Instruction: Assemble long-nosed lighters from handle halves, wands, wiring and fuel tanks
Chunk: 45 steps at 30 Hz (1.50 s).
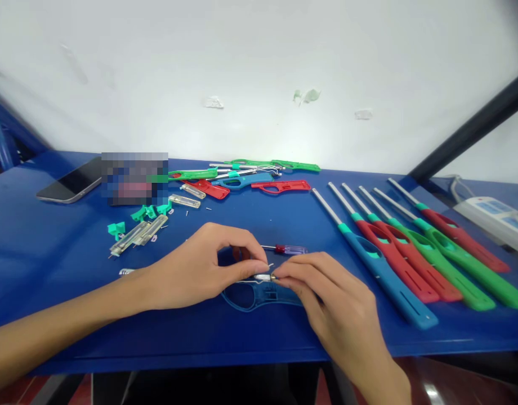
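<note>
Over a blue lighter half-shell [241, 299] lying on the table, my two hands meet at a small white igniter part [263, 277] with a brass-coloured end. My left hand [200, 270] is closed in a pinch at the part's left side, by a thin white wire. Thumb and fingertips of my right hand [335, 292] are pinched on the brass end. Just behind the hands lies a screwdriver [291, 249] with a clear purple-red handle. A metal tube end [126, 271] pokes out left of my left wrist. My fingers hide much of the half-shell.
Assembled lighters [385, 275] in blue, red and green lie in a row at right. Open shells [242, 180] lie at the back. Clear fuel tanks [136, 236] and green triggers [116, 229] are at left, near a phone [71, 180]. A power strip [495, 211] sits far right.
</note>
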Tool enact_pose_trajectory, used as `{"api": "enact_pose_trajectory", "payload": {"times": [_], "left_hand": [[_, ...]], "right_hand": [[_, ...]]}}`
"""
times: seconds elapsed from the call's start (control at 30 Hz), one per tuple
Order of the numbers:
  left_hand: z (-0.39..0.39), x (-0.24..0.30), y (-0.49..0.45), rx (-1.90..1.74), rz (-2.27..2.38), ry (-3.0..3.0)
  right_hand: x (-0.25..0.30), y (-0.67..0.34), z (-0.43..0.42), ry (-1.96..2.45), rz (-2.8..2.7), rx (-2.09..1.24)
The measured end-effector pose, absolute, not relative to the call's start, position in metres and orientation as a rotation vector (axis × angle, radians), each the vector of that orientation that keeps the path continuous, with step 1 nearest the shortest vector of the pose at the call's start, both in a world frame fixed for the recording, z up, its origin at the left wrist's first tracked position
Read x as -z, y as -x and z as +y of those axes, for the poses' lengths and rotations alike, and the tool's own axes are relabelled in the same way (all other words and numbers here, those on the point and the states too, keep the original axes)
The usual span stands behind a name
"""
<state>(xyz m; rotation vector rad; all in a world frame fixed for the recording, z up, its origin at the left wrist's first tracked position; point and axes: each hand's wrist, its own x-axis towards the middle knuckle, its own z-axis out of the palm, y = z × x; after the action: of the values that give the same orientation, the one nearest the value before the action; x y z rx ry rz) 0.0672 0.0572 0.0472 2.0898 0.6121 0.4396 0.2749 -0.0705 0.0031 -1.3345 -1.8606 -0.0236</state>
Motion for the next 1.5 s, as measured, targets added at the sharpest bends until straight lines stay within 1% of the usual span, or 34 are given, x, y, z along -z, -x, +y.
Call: {"api": "enact_pose_trajectory", "payload": {"times": [0.53, 0.97, 1.17, 1.5], "left_hand": [[0.058, -0.037, -0.068, -0.524, 0.529, -2.231], [0.06, -0.033, -0.066, -0.524, 0.423, -2.302], [0.061, -0.033, -0.065, -0.517, 0.441, -2.287], [0.056, -0.033, -0.066, -0.62, 0.52, -2.221]], "right_hand": [[-0.003, -0.276, -0.071, 1.358, -1.864, 0.005], [-0.002, -0.276, -0.069, 1.322, -1.87, 0.049], [0.0, -0.278, -0.069, 1.333, -1.884, 0.036], [0.002, -0.279, -0.066, 1.387, -1.954, 0.001]]}}
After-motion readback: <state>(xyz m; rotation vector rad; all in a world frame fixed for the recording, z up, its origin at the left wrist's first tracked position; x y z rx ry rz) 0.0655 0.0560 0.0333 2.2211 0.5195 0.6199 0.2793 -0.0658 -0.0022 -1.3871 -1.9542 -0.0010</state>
